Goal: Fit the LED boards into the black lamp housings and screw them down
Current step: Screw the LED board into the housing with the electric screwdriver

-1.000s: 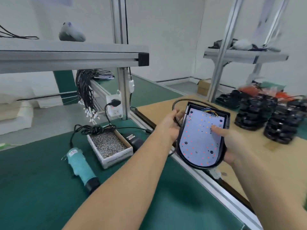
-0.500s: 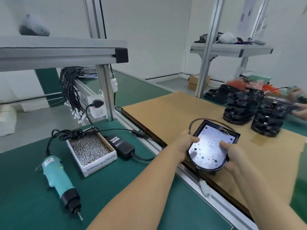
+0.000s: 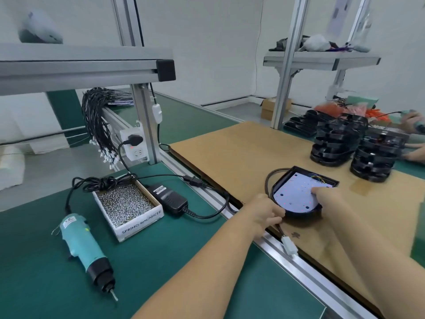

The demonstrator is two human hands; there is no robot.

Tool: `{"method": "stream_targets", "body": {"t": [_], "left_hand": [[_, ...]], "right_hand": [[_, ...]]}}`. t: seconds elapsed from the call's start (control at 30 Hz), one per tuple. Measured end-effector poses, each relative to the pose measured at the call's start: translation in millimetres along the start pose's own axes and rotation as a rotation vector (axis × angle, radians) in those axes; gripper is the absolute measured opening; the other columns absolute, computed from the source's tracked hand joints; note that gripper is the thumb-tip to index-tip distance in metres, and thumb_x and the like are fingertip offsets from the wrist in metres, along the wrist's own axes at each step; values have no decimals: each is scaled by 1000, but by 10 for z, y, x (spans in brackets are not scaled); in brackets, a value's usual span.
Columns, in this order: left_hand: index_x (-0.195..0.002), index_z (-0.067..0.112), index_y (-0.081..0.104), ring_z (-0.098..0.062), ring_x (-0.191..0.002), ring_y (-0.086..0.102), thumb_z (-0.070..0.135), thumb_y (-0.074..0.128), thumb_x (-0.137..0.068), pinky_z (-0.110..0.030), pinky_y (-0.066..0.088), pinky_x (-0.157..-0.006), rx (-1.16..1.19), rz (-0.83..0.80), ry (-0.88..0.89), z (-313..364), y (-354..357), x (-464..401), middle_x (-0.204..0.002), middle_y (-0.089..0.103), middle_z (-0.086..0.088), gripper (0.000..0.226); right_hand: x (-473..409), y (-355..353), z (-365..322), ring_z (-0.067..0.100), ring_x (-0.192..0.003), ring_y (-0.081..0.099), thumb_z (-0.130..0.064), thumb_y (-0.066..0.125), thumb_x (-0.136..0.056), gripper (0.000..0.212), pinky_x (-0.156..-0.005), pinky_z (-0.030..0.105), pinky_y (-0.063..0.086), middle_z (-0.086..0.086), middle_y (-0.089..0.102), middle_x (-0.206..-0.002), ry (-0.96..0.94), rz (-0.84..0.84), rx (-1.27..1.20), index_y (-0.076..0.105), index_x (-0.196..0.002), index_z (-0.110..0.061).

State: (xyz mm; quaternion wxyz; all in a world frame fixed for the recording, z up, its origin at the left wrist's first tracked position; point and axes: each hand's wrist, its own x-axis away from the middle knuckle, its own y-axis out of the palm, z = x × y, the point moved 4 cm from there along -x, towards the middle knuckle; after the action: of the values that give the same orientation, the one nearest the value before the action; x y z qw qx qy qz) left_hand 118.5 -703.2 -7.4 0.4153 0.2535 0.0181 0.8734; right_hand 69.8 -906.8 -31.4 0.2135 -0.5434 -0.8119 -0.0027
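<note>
A black lamp housing [image 3: 284,181] with a white LED board [image 3: 296,192] inside lies on the brown cardboard sheet [image 3: 241,148]. My left hand [image 3: 264,209] grips the housing's near rim and its black cable, fingers curled. My right hand [image 3: 326,196] rests on the board's right side, thumb pressing on it. The cable's white connector [image 3: 290,247] hangs over the aluminium rail. A teal electric screwdriver [image 3: 80,242] lies on the green mat to the left. A white box of screws [image 3: 127,203] stands beside it.
Stacks of black housings [image 3: 335,143] [image 3: 373,157] stand at the back right, where another person's hands [image 3: 414,139] work. A black power adapter [image 3: 169,199] lies by the screw box. A bundle of black wires [image 3: 96,120] hangs from the frame; aluminium posts [image 3: 147,120] rise behind.
The housing with its board went from held up and tilted toward me down onto the cardboard sheet. My left hand slid to the near rim and cable. My view shifted right.
</note>
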Motion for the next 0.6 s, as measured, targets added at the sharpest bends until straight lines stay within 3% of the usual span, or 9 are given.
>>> {"method": "stream_targets", "body": {"t": [0.1, 0.17, 0.2, 0.23, 0.33, 0.4, 0.47, 0.53, 0.6], "left_hand": [[-138, 2, 40, -27, -117, 55, -13, 49, -89, -38, 41, -108, 67, -30, -1, -6, -77, 51, -136, 49, -13, 52], [-101, 9, 54, -27, -112, 55, -15, 48, -89, -32, 47, -101, 7, 1, 8, -15, -147, 91, -108, 55, -6, 28], [-88, 13, 53, -26, -111, 55, -15, 49, -88, -32, 48, -98, -40, 13, 21, -15, -190, 89, -97, 52, -2, 29], [-87, 14, 53, -25, -110, 54, -14, 50, -88, -33, 47, -99, -96, 45, 33, -5, -228, 115, -95, 51, -1, 29], [-114, 18, 54, -20, -105, 48, -3, 48, -93, -33, 44, -95, -284, 128, 73, 12, -382, 175, -113, 48, 0, 30], [-119, 19, 49, -18, -107, 42, 0, 45, -94, -26, 36, -88, -409, 164, 144, 40, -495, 285, -123, 46, 1, 32], [-140, 19, 39, -14, -110, 44, 1, 45, -94, -21, 34, -85, -455, 206, 178, 51, -639, 404, -137, 45, 2, 50], [-127, 33, 46, -3, -85, 45, 2, 44, -94, -17, 34, -66, -471, 225, 201, 38, -771, 532, -117, 51, 10, 45], [-136, 36, 42, 0, -78, 43, 6, 45, -94, -14, 33, -61, -504, 289, 192, 17, -950, 694, -125, 49, 6, 52]], "right_hand": [[-42, -26, -99, 35, -129, 43, -12, 59, -88, 60, -93, 37, 40, 21, 39, -143, 12, 116, 251, 33, -139, 4], [16, -39, -173, 32, -138, 28, -13, 62, -85, 76, -105, 39, 31, 17, 23, -153, -73, 225, 552, 20, -147, 1], [79, -31, -188, 30, -142, 21, -15, 62, -86, 81, -113, 44, 21, 14, 17, -156, -116, 263, 685, 13, -150, -2], [138, -14, -188, 28, -143, 16, -18, 59, -88, 81, -116, 49, 13, 13, 14, -158, -176, 291, 805, 9, -151, -3], [372, 123, -231, 27, -144, 13, -33, 42, -99, 67, -115, 55, 3, 13, 15, -157, -379, 275, 1089, 11, -150, -4], [601, 309, -286, 25, -143, 15, -35, 35, -101, 58, -113, 58, 1, 11, 19, -155, -497, 192, 1153, 18, -147, -5], [883, 559, -325, 24, -139, 21, -32, 32, -101, 45, -112, 61, 3, 10, 28, -147, -605, 57, 1151, 32, -138, -7], [1197, 840, -307, 25, -139, 20, -31, 28, -101, 43, -111, 63, 5, 10, 27, -149, -702, -78, 1180, 36, -137, -7], [1504, 1128, -243, 22, -144, 14, -35, 23, -102, 49, -111, 63, 6, 8, 14, -158, -797, -186, 1254, 27, -145, -11]]}}
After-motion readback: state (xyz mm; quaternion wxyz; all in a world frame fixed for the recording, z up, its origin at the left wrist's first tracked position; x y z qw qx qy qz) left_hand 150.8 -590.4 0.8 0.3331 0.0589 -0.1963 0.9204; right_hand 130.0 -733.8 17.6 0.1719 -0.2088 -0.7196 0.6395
